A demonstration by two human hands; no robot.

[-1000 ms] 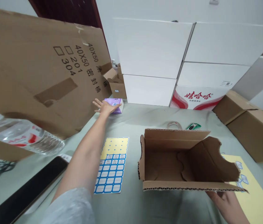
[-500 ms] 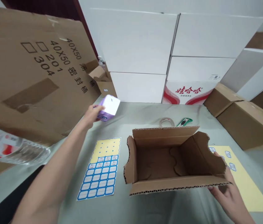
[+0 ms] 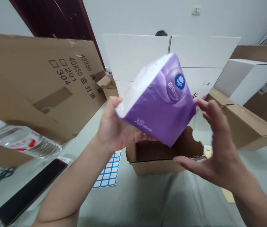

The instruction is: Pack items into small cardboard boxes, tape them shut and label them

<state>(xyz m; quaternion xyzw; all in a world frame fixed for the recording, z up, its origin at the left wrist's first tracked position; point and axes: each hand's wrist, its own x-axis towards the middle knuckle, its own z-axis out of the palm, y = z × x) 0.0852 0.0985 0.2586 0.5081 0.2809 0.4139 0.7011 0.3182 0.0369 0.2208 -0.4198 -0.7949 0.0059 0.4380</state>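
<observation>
My left hand (image 3: 114,130) grips a purple and white tissue pack (image 3: 157,101) from below and holds it tilted in the air, close to the camera. Under the pack stands an open small cardboard box (image 3: 157,157) on the pale green table. My right hand (image 3: 215,148) hovers at the pack's right side with fingers spread and curved, just short of touching it. The pack hides most of the box's inside.
A blue and yellow label sheet (image 3: 107,173) lies left of the box. A large printed carton (image 3: 34,88), a water bottle (image 3: 22,142) and a black phone (image 3: 29,190) sit at the left. White boxes (image 3: 128,53) and brown cartons (image 3: 244,126) line the back and right.
My left hand picked the tissue pack up from the far table and carried it close, above the box. My right hand let go of the box's edge and rose beside the pack.
</observation>
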